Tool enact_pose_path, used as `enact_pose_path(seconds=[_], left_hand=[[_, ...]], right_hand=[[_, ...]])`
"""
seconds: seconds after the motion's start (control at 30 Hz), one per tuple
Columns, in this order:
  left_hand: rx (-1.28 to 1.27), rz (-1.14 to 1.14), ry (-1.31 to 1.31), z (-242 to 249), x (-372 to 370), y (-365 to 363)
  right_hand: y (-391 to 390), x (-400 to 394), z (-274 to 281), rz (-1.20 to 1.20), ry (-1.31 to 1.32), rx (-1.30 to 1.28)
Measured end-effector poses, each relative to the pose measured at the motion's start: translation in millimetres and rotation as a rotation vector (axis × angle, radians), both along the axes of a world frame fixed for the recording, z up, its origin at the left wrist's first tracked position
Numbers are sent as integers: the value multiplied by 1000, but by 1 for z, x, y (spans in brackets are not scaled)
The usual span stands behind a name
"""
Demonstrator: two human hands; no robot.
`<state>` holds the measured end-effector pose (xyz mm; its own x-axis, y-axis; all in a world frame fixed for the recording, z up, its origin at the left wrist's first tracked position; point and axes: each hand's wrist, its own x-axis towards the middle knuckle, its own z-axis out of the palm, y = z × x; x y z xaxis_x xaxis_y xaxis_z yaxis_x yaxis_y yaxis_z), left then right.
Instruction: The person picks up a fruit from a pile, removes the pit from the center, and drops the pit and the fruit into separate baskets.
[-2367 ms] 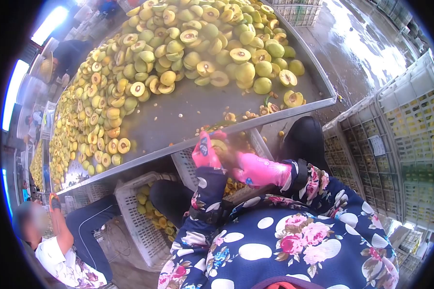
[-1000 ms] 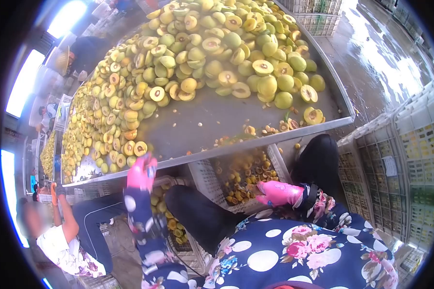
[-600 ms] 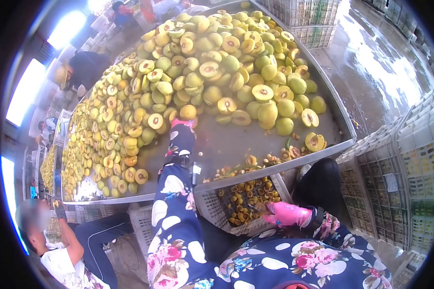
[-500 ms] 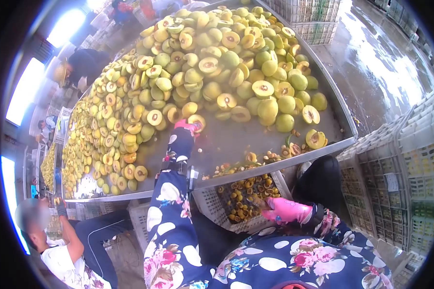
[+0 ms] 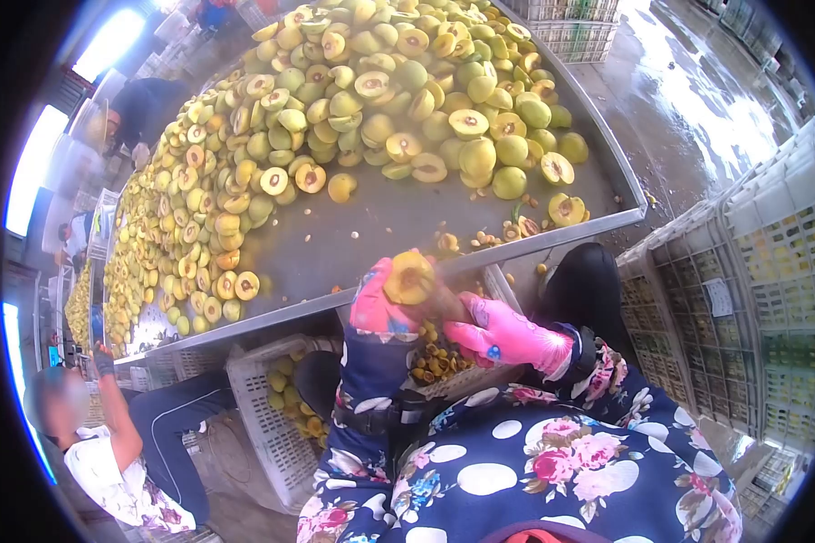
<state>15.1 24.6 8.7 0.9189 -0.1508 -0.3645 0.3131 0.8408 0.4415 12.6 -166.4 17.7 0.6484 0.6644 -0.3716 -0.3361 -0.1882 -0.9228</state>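
Note:
My left hand, in a pink glove, grips a yellow fruit half with its cut face showing. The fruit is up over the near edge of the metal table. My right hand, also gloved in pink, is close beside it with the fingers curled. A blurred brownish shape sticks out from those fingers toward the fruit; I cannot tell what it is. Below both hands, a crate contains small brown-yellow scraps. A big pile of halved yellow-green fruit covers much of the table.
Loose pits and bits lie along the table's near rim. Another white crate with fruit stands left of my knees. A seated person works at the lower left. Stacked crates rise on the right, beside a wet floor.
My left hand has come back from the pile toward my body with a fruit half. My right hand has moved up and left to meet it. The view has shifted slightly.

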Motion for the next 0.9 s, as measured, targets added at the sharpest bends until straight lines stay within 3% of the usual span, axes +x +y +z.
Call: enact_pose_path(seconds=[0.43, 0.6, 0.7, 0.9], left_hand=[[-101, 83, -37, -15, -26, -18], [128, 185, 18, -2, -32, -35], [251, 218, -12, -7, -31, -40], [478, 182, 46, -20, -26, -38]], right_hand=[[4, -27, 7, -56, -320, -225], [7, -32, -9, -64, -552, -235], [8, -32, -39, -84, -682, -89], [6, -27, -46, 47, -596, -140]])
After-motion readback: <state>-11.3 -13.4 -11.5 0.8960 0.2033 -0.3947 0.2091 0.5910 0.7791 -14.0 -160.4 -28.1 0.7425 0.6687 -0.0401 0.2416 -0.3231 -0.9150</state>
